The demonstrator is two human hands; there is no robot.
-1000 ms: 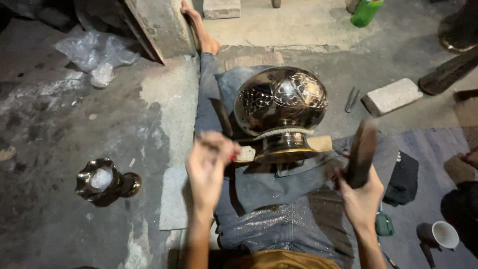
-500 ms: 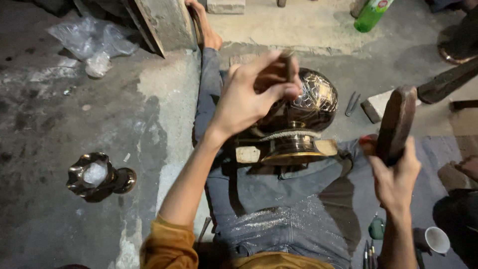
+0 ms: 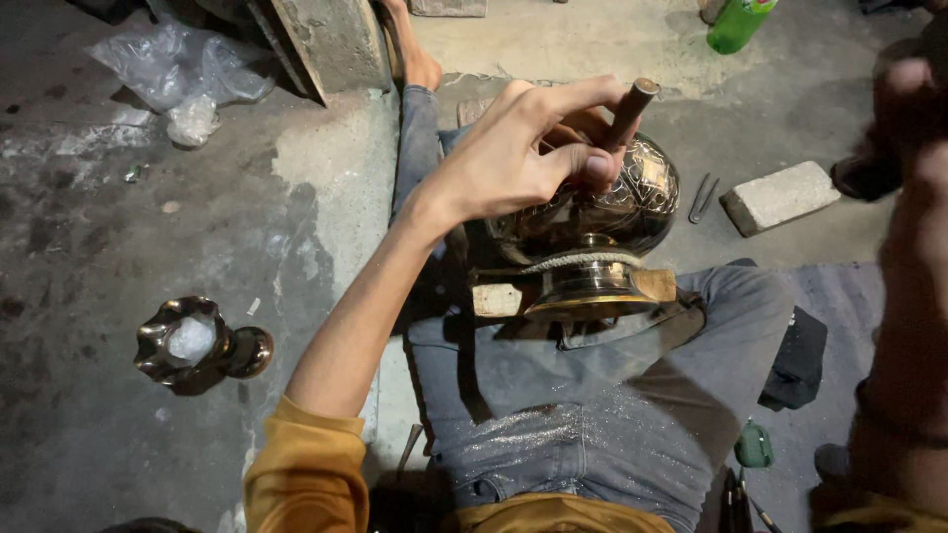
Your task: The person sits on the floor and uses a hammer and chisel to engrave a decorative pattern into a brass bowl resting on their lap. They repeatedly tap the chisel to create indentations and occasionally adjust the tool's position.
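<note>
Your left hand has a pinch grip on a short metal punch — thumb and fingers wrapped round its shaft, the tool tilted with its blunt top up and its tip set against the engraved round metal pot. The pot lies on its side across your lap, its flared base toward you, wedged against a small wooden block on your jeans.

Your right arm is just a blur well off to the right of the pot, so I can't tell what that hand is doing or holding.

What could bite you from here, as far as I can judge: the pot is round and polished and only your legs and that block steady it, so an off-centre hit could roll it or let the punch tip skate across the pattern and scar it. Your thumb sits low on the shaft, close to the pot — a glancing blow on the tilted top could slide down onto your fingers.

Around the pot: a brick and a thin two-pronged metal tool on the concrete floor to its right, a green bottle beyond it, and a small fluted brass piece on the floor well to its left.
</note>
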